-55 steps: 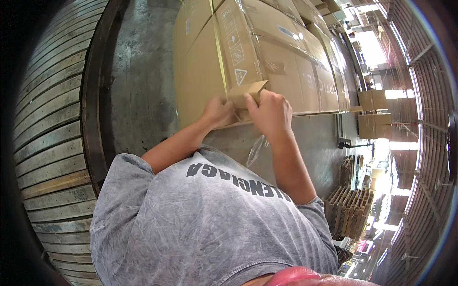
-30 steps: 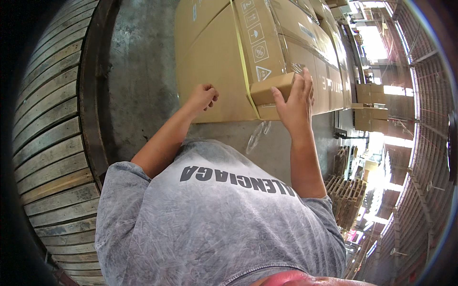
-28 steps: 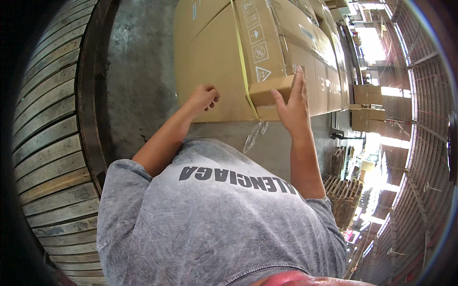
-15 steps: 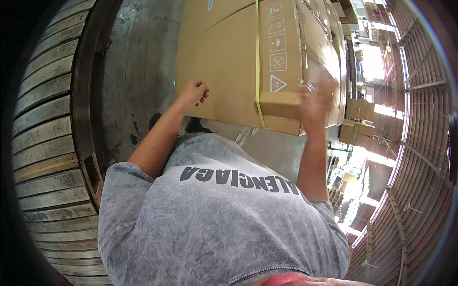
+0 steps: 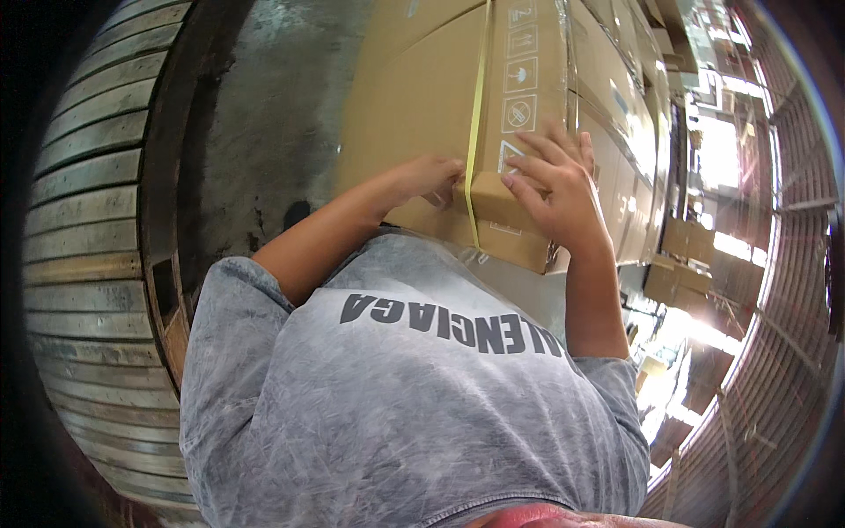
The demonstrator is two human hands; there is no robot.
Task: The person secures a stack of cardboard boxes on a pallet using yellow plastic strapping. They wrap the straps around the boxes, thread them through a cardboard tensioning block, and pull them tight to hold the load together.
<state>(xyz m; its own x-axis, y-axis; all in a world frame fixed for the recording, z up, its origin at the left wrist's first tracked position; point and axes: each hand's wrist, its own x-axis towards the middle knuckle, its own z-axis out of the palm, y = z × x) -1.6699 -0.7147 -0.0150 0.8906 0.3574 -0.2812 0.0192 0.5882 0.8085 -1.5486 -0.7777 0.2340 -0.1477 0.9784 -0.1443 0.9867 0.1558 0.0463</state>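
Note:
A large brown carton (image 5: pixel 422 114) stands in front of me, with a yellow strap (image 5: pixel 480 97) running along it. Under the strap, near the carton's close edge, sits a folded cardboard edge piece (image 5: pixel 493 187). My left hand (image 5: pixel 422 179) has its fingers closed about the left end of that piece, right beside the strap; its exact hold is partly hidden. Over the right part of the edge piece is my right hand (image 5: pixel 561 187), open with fingers spread and somewhat blurred. White printed handling symbols (image 5: pixel 521 75) lie just beyond it on the carton.
More wrapped cartons (image 5: pixel 616 97) are stacked to the right of the first. Farther right are smaller boxes (image 5: pixel 678 280) and a ribbed wall or roof (image 5: pixel 792 264). A slatted platform (image 5: pixel 88 273) runs along the left, beside the grey concrete floor (image 5: pixel 264 114).
My left hand has moved right, from the carton's left side to the strap. My right hand has shifted slightly left with fingers spreading. The edge piece now sticks out left of the strap.

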